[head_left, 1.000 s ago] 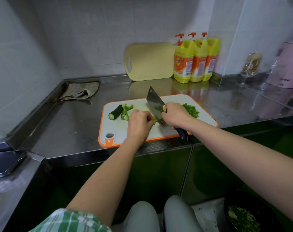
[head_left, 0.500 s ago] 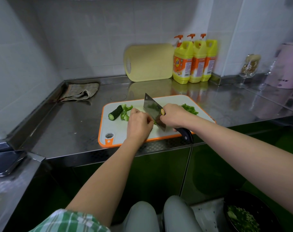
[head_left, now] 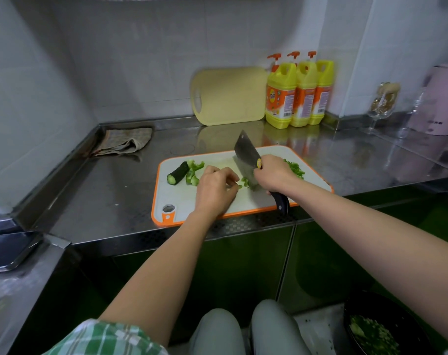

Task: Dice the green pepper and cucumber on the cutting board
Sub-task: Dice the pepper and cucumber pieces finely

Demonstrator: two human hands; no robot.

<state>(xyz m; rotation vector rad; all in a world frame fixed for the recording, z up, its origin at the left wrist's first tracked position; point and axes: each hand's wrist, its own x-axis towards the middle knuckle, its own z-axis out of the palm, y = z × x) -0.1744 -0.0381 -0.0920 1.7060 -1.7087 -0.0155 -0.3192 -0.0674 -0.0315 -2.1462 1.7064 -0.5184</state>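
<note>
Head view: the right hand (head_left: 274,175) grips the black-handled steel cleaver (head_left: 244,155), its blade tilted over the middle of the orange-rimmed white cutting board (head_left: 177,196). The left hand (head_left: 214,188) curls its fingers onto the green pepper strip (head_left: 244,181) there, probably to steady it; the fingertips are hidden. The dark cucumber stub (head_left: 178,173) lies at the board's left. The diced green pile (head_left: 296,170) on the right is partly hidden behind the right hand.
</note>
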